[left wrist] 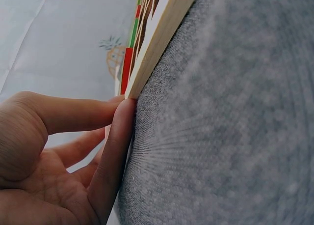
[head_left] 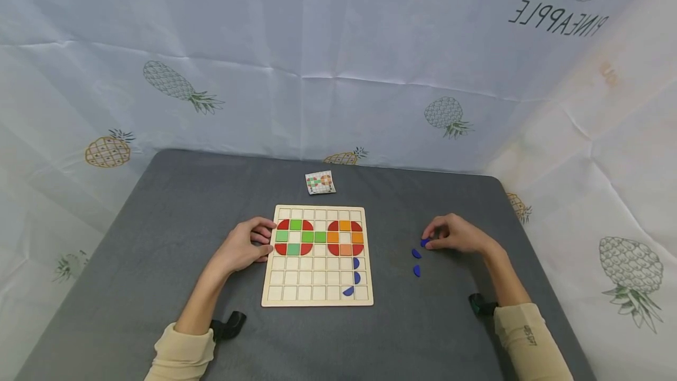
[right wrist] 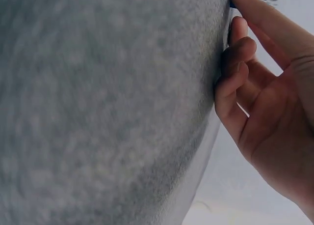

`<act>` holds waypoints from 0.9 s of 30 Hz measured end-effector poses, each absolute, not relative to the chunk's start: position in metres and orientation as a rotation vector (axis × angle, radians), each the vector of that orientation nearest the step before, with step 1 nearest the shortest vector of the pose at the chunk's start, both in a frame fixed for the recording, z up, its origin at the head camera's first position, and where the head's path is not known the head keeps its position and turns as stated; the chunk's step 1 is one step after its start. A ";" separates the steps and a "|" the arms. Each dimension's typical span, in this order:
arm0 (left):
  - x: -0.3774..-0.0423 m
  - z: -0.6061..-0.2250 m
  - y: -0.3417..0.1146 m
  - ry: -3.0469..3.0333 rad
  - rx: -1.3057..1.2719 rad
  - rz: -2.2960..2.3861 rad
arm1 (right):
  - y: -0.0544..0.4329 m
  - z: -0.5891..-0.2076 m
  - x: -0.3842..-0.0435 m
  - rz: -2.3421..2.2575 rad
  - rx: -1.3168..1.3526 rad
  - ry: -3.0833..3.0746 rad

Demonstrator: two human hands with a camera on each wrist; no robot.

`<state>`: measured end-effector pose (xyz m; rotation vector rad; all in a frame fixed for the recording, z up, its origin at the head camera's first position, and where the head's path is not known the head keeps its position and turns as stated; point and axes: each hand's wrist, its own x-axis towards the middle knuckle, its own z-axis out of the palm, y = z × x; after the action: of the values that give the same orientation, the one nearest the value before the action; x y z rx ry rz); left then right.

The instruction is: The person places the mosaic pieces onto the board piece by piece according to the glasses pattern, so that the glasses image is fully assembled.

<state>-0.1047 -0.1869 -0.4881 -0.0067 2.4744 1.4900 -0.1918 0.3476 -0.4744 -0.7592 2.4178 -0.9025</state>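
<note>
A square wooden grid board (head_left: 317, 278) lies flat, its upper rows set with red quarter-round, green and orange pieces. Three blue half-round pieces (head_left: 357, 277) sit in its lower right squares. My left hand (head_left: 240, 249) grips the board's left edge; in the left wrist view its thumb and a finger (left wrist: 115, 136) meet at the board's side (left wrist: 162, 41). To the right of the board, my right hand (head_left: 457, 234) pinches a blue half-round piece (head_left: 425, 242) low over the table, mostly hidden by the fingertips. Two loose blue half-round pieces (head_left: 416, 270) lie just beside it.
A small printed card (head_left: 320, 182) showing a coloured pattern lies behind the board. Grey cloth covers the table (head_left: 402, 334). Pineapple-print curtains (head_left: 344, 28) hang at the back and sides. Dark straps with black mounts (head_left: 230, 326) circle both wrists.
</note>
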 end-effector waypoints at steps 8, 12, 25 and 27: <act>-0.105 -0.487 -0.187 2.468 -0.012 1.498 | 0.330 -0.470 -0.193 -0.940 -0.839 2.403; -0.105 -0.486 -0.187 2.470 -0.005 1.498 | 0.311 -0.464 -0.195 -0.959 -0.859 2.379; -0.103 -0.486 -0.187 2.464 -0.013 1.496 | 0.208 -0.452 -0.203 -0.895 -1.092 2.212; -0.104 -0.486 -0.187 2.466 -0.020 1.497 | 0.187 -0.450 -0.203 -0.853 -1.149 2.198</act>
<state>-0.1037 -0.1873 -0.4857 -0.0199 2.4659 1.4975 -0.2026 0.1874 -0.4499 -1.1491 2.1978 -0.8534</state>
